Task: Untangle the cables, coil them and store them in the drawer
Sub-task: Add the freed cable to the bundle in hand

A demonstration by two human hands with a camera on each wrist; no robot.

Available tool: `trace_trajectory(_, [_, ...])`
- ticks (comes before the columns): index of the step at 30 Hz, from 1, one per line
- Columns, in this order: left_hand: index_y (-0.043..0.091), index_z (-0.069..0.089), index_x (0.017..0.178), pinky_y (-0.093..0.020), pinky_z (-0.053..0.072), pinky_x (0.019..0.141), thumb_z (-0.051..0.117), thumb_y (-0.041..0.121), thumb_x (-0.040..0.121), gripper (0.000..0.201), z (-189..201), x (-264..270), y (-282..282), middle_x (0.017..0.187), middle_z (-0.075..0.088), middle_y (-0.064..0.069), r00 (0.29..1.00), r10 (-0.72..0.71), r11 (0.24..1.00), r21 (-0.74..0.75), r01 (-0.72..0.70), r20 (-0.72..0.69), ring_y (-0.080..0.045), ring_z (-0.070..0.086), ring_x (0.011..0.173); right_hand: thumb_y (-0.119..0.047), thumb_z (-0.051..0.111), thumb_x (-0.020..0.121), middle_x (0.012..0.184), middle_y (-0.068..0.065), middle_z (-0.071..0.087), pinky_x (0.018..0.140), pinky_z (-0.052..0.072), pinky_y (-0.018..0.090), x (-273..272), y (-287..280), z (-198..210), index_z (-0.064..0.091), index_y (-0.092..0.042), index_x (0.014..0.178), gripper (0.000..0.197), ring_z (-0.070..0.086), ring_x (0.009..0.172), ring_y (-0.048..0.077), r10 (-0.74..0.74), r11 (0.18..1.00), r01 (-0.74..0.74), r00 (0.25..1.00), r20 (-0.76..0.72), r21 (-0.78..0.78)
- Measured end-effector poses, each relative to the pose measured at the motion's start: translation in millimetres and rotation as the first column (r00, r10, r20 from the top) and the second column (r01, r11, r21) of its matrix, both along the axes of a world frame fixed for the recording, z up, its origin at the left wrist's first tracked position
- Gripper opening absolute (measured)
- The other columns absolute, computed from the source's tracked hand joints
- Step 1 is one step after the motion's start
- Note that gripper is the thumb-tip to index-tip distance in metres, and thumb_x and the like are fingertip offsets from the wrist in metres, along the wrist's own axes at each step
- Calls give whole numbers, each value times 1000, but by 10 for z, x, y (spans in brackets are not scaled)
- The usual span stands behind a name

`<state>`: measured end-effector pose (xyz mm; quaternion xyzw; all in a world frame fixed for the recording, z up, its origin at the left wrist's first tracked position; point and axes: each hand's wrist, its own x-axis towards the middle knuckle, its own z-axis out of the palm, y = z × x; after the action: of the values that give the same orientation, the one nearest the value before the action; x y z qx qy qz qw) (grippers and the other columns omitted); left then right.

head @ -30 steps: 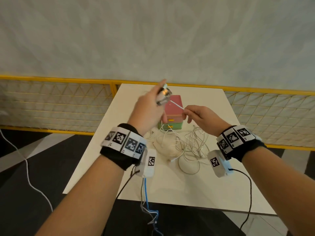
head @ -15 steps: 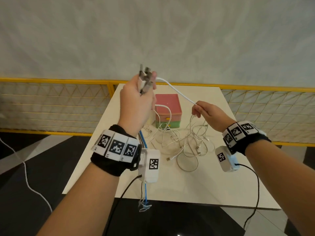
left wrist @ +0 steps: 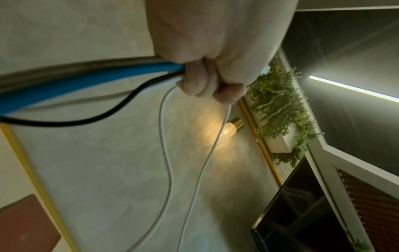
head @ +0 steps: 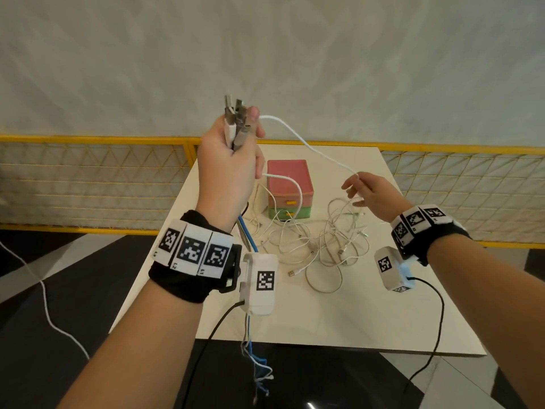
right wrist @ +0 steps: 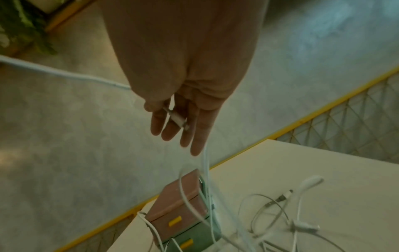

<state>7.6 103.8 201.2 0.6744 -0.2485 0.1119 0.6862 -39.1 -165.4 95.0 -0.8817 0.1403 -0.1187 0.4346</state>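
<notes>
My left hand point(head: 236, 143) is raised above the table's far left and grips a bundle of cable plugs point(head: 234, 113) that stick up from the fist. Blue, grey and white cables point(head: 250, 349) hang from it past the wrist; the left wrist view shows the fist point(left wrist: 207, 81) closed on them. One white cable point(head: 306, 143) arcs from that fist to my right hand point(head: 364, 188). There its plug point(right wrist: 178, 120) lies across straight fingers, pinched by the thumb. A tangle of white cables point(head: 324, 243) lies on the table before the pink-and-green drawer box point(head: 289, 184).
The white table point(head: 354, 320) stands against a yellow mesh railing point(head: 88, 178) and a grey wall. Black floor lies in front of its near edge, with a white cord point(head: 44, 290) trailing at the left. Both drawers look closed, with yellow handles point(right wrist: 175, 223).
My left hand has risen and turned the plugs upright. My right hand has slid down and to the right along the white cable, and its fingers have straightened out.
</notes>
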Motion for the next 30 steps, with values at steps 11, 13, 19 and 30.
trace_trajectory(11, [12,64,75,-15,42,57,52,34,100,35,-151,-101,-73,36,44,4,940,-337,853,407,328,-50,-9,42,36,-23,71,82,123,-19,58,99,42,18,-418,736,657,32,-30,142,72,53,116,-3,311,940,-260,917,249,-219])
trace_trajectory(13, [17,66,77,-19,46,61,52,33,100,31,-156,-131,-53,36,43,2,932,-355,847,398,352,-68,-10,41,36,-19,64,89,90,-17,69,79,53,22,-573,951,739,56,-31,121,36,67,86,3,417,894,-376,897,145,-244])
trace_trajectory(19, [5,73,79,-9,42,54,43,40,101,52,-149,-66,101,39,48,-1,950,-293,886,344,311,-105,-7,43,36,-65,42,84,79,-16,69,67,49,17,-961,1130,758,69,-27,104,51,62,69,1,450,659,-618,781,-433,-429])
trace_trajectory(30, [28,79,92,-23,42,99,33,44,104,50,-214,-262,-135,103,75,1,862,-479,767,400,502,-165,-8,64,107,-18,40,100,94,-11,61,80,45,11,-657,1499,531,53,-8,108,19,59,87,-6,521,852,-518,853,30,-72])
